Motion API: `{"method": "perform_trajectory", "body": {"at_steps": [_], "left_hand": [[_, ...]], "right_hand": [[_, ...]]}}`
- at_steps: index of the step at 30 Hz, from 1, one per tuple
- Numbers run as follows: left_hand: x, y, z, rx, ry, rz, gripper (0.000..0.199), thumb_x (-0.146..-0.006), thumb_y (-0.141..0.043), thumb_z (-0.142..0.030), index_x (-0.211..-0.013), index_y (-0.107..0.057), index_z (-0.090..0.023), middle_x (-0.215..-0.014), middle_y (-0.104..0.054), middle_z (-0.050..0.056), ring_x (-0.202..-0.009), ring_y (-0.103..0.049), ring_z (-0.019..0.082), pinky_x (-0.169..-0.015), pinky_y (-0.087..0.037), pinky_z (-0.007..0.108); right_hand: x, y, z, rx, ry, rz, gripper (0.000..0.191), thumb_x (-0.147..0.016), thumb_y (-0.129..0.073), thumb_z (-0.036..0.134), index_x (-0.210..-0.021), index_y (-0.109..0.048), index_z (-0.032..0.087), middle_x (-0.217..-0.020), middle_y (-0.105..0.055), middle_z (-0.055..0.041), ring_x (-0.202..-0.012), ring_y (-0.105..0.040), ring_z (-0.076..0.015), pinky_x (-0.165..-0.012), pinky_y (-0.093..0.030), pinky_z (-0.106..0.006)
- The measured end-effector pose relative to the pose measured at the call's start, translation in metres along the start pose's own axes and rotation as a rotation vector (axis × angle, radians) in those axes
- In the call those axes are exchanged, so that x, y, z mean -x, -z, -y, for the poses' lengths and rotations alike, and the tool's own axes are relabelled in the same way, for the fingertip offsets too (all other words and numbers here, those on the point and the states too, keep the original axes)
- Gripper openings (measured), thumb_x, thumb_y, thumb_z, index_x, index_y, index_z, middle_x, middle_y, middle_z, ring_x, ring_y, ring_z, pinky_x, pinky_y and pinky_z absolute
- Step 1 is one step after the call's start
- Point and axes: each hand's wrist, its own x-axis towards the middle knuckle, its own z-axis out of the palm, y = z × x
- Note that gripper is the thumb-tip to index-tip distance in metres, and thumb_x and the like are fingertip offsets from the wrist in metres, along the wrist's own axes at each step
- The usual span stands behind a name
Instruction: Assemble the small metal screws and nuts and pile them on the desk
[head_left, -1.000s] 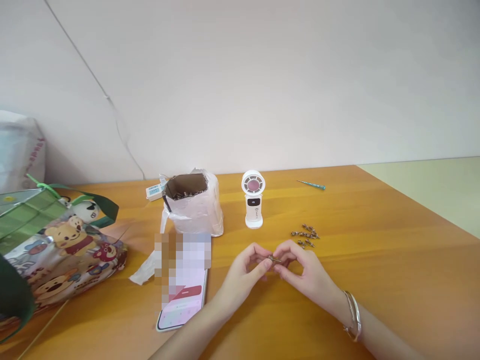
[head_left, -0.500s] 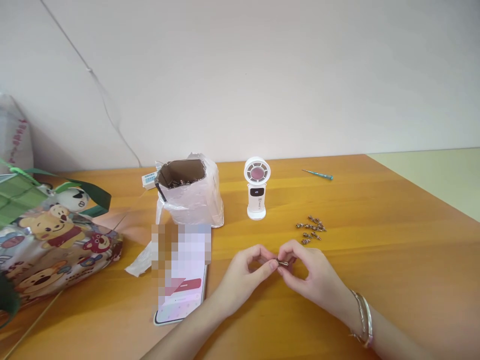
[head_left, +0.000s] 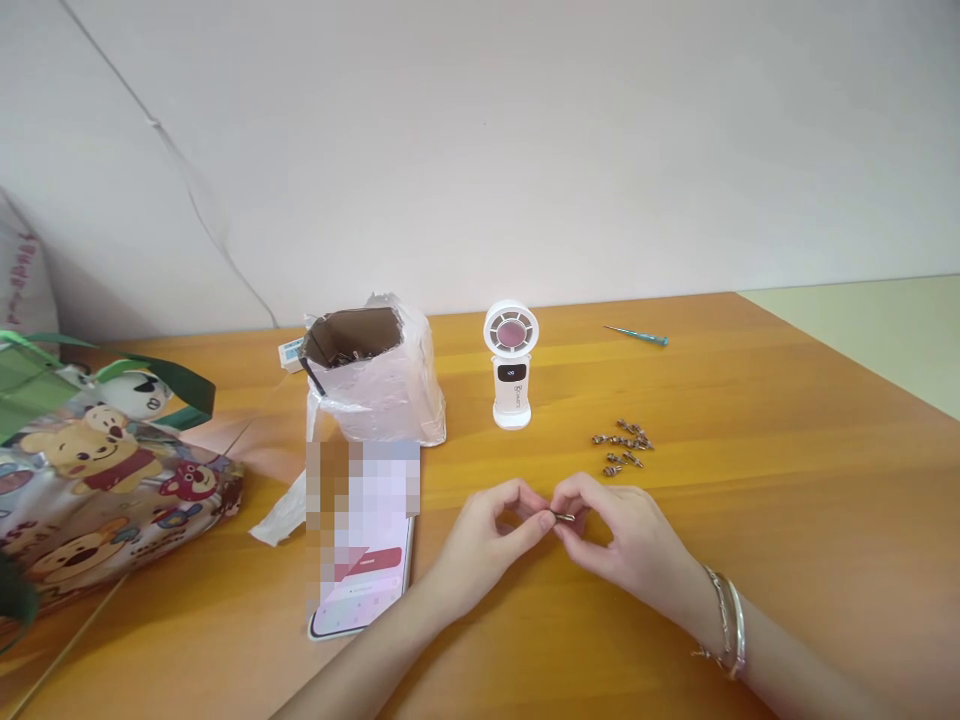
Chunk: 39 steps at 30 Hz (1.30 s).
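Observation:
Between my two hands, just above the wooden table, is a small metal piece like a screw point(head_left: 562, 517). My left hand point(head_left: 495, 530) pinches its left end between thumb and index finger. My right hand point(head_left: 622, 530) has its thumb and fingertips closed around the same piece, from the right. Its exact shape is partly hidden by the fingers. Beyond my right hand lies a loose group of several small metal screw-like pieces point(head_left: 626, 440).
A white handheld fan point(head_left: 512, 370) stands upright at the middle. Left of it are an open plastic-wrapped box point(head_left: 390, 385) with metal pieces inside, a phone point(head_left: 367, 560) and a cartoon-print bag point(head_left: 120, 480). A teal screwdriver point(head_left: 637, 336) lies at the back right.
Both hands stay pinched on the small metal piece, with only slight finger movement. The view has shifted a little, and the objects on the table keep their places.

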Motion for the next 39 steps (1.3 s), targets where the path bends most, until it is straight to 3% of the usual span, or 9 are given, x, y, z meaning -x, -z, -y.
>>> {"method": "perform_trajectory", "body": {"at_steps": [15, 24, 34, 39], "left_hand": [[0.0004, 0.0019, -0.0048, 0.067, 0.042, 0.010, 0.018, -0.081, -0.055, -0.032, -0.076, -0.057, -0.015, -0.079, -0.061, 0.004, -0.073, -0.054, 0.014, -0.061, -0.046, 0.024], [0.0000, -0.0010, -0.0074, -0.070, 0.019, 0.013, 0.014, -0.080, -0.056, -0.027, -0.073, -0.059, -0.015, -0.076, -0.064, 0.003, -0.072, -0.056, 0.014, -0.064, -0.043, 0.024], [-0.0008, -0.0029, 0.0002, 0.042, 0.008, 0.097, 0.014, -0.081, -0.055, -0.026, -0.072, -0.056, -0.015, -0.073, -0.061, 0.001, -0.068, -0.053, 0.012, -0.064, -0.042, 0.023], [0.0005, -0.0024, -0.0017, 0.010, -0.003, 0.081, 0.014, -0.080, -0.055, -0.027, -0.072, -0.058, -0.015, -0.076, -0.063, 0.002, -0.072, -0.056, 0.013, -0.064, -0.042, 0.023]], "right_hand": [[0.0031, 0.0012, -0.0026, 0.135, 0.118, -0.165, 0.003, -0.083, -0.053, 0.020, -0.082, -0.055, 0.022, -0.063, -0.063, 0.0042, -0.054, -0.058, -0.0080, -0.054, -0.043, -0.018], [0.0040, -0.0007, -0.0017, 0.126, 0.047, -0.068, 0.011, -0.073, -0.053, 0.013, -0.073, -0.046, 0.022, -0.060, -0.056, 0.0068, -0.052, -0.055, -0.0072, -0.053, -0.041, -0.018], [0.0020, 0.0016, -0.0029, 0.012, 0.021, 0.089, 0.015, -0.072, -0.049, 0.013, -0.074, -0.038, 0.023, -0.064, -0.054, 0.0058, -0.054, -0.052, -0.0085, -0.054, -0.042, -0.019], [0.0016, 0.0045, -0.0015, -0.025, 0.005, 0.126, 0.014, -0.073, -0.049, 0.013, -0.075, -0.039, 0.023, -0.067, -0.057, 0.0050, -0.058, -0.055, -0.0093, -0.058, -0.045, -0.020]]}}
